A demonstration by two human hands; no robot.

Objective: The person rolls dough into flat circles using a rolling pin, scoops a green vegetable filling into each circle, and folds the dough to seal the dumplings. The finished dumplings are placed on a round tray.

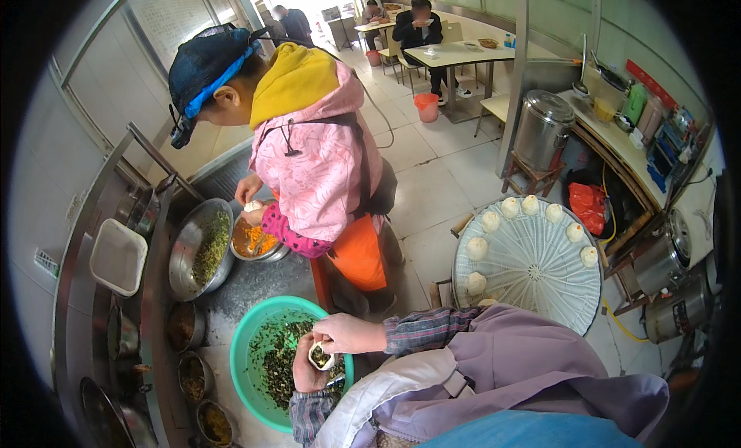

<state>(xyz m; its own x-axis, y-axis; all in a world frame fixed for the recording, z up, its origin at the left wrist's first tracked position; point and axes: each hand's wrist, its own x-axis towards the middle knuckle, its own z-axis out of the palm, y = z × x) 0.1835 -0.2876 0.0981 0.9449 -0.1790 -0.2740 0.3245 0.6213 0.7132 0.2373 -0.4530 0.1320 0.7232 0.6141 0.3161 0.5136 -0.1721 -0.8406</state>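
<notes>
My left hand (307, 368) cups a round dough wrapper (331, 363) with its mouth open upward. Dark green chopped filling shows inside the dough. My right hand (349, 332) pinches the wrapper's upper rim between its fingers. Both hands are over the near side of a green plastic basin (243, 384), which contains chopped dark green filling (283, 364). A metal utensil handle (336, 381) rests in the basin beside my left hand, its lower end hidden.
A co-worker holds a small bun (253, 206) by a metal bowl of orange filling (255, 239). Beyond are a steel basin of green filling (211, 251) and small filling pots (217, 422). To my right, a round woven steamer tray (532, 292) carries several buns (477, 248).
</notes>
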